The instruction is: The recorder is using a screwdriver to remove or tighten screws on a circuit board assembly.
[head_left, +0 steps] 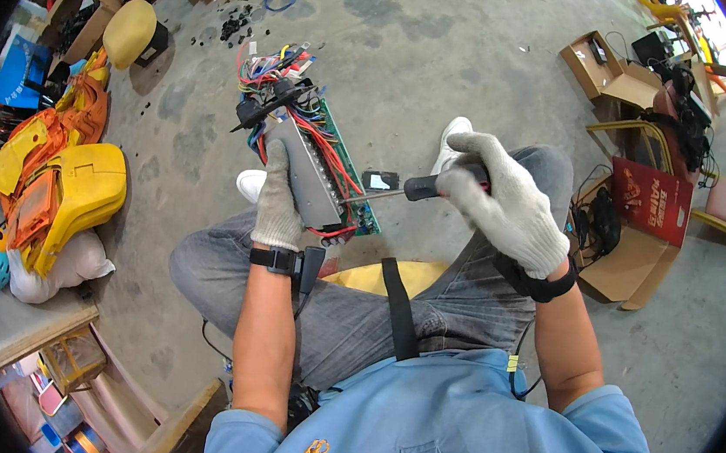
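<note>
My left hand (278, 197), in a pale knitted glove, grips a long grey metal-cased circuit unit (313, 182) by its near left side. A green circuit board (337, 137) runs along the unit's right side, with red wires over it. At its far end is a tangle of coloured wires (273, 74) and black connectors. My right hand (506, 197), gloved too, is closed round the black handle of a screwdriver (424, 187). The screwdriver's shaft points left, and its tip reaches the unit's right edge among the wires. Whether the tip sits in a screw is too small to tell.
A small black rectangular piece (380, 180) lies on the floor beyond the screwdriver. Yellow and orange plastic shells (77, 199) are piled at left, near a yellow-topped stool (130, 34). Open cardboard boxes (625, 269) with black cables stand at right. Small black bits (236, 22) lie scattered far off.
</note>
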Demonstrator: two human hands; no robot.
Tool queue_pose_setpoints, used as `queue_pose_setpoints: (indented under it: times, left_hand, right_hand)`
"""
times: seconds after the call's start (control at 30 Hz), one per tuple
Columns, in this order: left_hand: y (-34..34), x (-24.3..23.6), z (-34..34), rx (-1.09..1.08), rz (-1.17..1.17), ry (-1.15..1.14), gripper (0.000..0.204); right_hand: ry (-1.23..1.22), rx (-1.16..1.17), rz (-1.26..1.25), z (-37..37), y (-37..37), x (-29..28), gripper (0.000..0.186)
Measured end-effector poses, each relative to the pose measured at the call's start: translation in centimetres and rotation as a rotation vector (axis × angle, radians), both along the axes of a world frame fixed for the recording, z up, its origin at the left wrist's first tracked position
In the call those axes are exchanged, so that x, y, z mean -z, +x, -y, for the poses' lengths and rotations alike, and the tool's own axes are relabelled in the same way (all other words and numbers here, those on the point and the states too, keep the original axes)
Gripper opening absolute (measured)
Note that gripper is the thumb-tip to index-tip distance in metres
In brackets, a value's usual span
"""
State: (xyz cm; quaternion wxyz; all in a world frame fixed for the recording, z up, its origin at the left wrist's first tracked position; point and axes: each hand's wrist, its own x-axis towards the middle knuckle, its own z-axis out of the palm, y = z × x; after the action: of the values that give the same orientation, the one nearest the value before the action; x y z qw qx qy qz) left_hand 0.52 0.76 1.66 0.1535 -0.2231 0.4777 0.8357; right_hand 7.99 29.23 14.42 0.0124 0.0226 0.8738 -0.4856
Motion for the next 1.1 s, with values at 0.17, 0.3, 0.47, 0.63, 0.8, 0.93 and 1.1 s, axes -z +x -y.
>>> queue_pose_setpoints:
  times: [0.17, 0.3, 0.47, 0.63, 0.8, 0.93, 1.1]
  left_hand:
    - [0.1, -0.7, -0.3, 0.004, -0.003, 0.007, 0.060]
    - [-0.1, 0.6, 0.8, 0.045, 0.002, 0.042, 0.067]
    - [0.1, -1.4, -0.5, -0.017, 0.040, 0.018, 0.055]
    - [0.0, 0.7, 0.7, 0.043, -0.009, 0.010, 0.064]
    - [0.1, 0.5, 0.0, -0.045, -0.003, 0.033, 0.055]
    - [0.0, 1.0, 0.4, -0.037, -0.026, 0.045, 0.056]
    - [0.0, 1.1, 0.7, 0.037, -0.038, 0.086, 0.066]
  right_hand:
    - [-0.055, -0.063, 0.098, -0.9, -0.2, -0.1, 0.036]
    - [-0.002, -0.033, -0.011, -0.3, 0.2, -0.6, 0.025]
    - [-0.053, 0.071, 0.148, 0.3, -0.5, -1.3, 0.022]
    - [-0.170, -0.006, 0.014, -0.6, 0.1, 0.6, 0.027]
    - [-0.063, 0.044, 0.040, 0.0, 0.3, -0.7, 0.030]
    - [-0.084, 0.118, 0.270, 0.4, -0.5, -1.6, 0.035]
    - [-0.105, 0.000, 0.080, -0.8, 0.1, -0.1, 0.037]
